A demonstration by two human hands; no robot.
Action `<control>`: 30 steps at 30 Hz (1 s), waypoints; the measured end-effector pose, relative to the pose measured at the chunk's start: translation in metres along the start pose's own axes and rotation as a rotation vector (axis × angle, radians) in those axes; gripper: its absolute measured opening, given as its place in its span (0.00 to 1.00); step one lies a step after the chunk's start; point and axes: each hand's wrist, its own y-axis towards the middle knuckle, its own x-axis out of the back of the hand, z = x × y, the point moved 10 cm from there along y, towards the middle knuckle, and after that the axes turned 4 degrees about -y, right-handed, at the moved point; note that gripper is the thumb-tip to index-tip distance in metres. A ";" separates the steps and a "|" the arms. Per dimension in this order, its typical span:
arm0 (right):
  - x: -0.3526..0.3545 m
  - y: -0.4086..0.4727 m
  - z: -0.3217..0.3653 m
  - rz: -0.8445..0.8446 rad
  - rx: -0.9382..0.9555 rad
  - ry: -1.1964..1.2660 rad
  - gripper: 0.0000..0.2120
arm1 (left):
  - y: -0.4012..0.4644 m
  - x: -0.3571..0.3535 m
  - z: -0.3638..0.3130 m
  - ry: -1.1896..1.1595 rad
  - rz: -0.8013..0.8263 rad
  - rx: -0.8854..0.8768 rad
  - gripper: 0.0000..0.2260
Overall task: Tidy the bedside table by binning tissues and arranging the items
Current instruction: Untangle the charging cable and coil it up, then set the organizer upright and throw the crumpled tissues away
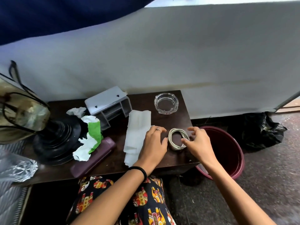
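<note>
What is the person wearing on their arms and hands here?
Both forearms are bare, with no sleeves in view. The left hand has a thin ring on one finger, and a black band, like a hair tie, circles that wrist. The right hand also wears a thin ring. No watch or gloves show. Below the arms is dark clothing printed with red and yellow patterns.

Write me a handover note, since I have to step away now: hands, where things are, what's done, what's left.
Left hand and right hand: both open, fingers around the coiled white cable near the dark wooden bedside table's front right corner.
Flat white tissue lies beside the left hand; crumpled white tissue and torn green-and-white paper sit further left.
Maroon bin stands on the floor, right of the table.
Done: nothing visibly binned.
Left: bin tissues, arrange the clear glass ashtray and the rest.
</note>
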 end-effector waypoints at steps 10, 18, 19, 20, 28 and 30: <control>-0.018 -0.034 0.078 -0.010 0.286 -0.024 0.19 | -0.020 0.079 0.045 0.029 -0.198 0.126 0.09; -0.048 0.001 0.162 0.078 0.425 -0.004 0.19 | 0.000 0.197 0.046 0.056 -0.500 0.082 0.11; -0.049 0.012 0.173 0.071 0.444 -0.010 0.18 | 0.005 0.207 0.051 0.073 -0.496 0.088 0.12; -0.051 0.023 0.182 0.070 0.461 -0.036 0.18 | 0.009 0.213 0.056 0.091 -0.478 0.097 0.13; -0.099 0.099 0.252 0.296 0.650 -0.292 0.28 | 0.032 0.216 0.097 0.059 -0.399 0.114 0.14; -0.117 0.112 0.266 0.375 0.687 -0.369 0.27 | 0.039 0.210 0.108 0.069 -0.369 0.122 0.18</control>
